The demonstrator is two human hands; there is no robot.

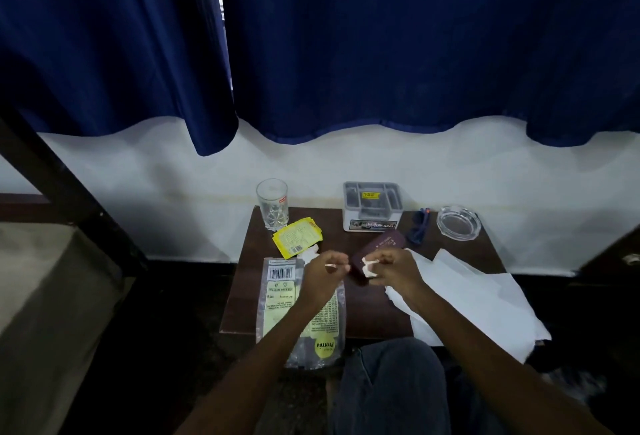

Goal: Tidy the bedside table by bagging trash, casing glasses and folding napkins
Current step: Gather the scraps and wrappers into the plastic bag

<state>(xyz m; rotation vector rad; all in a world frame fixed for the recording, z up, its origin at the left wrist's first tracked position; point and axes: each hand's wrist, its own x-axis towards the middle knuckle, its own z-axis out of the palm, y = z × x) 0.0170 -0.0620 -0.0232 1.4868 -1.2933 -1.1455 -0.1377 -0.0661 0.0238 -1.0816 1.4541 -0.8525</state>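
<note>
My left hand [323, 266] pinches a thin white scrap [335, 265] and my right hand [388, 266] is closed on a crumpled white wad [367, 266] — both above the bench [249, 296]. The clear plastic bag [298, 313] lies under my left wrist; the maroon glasses case [377, 247] sits just behind my hands, napkins [478, 296] to the right.

The left hand [320, 270] hides part of the clear bag [300, 313]; its small print is unreadable.

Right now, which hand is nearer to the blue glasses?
Right. The right hand is in front of the blue glasses, slightly left; the left hand is farther left, over the clear bag.
</note>
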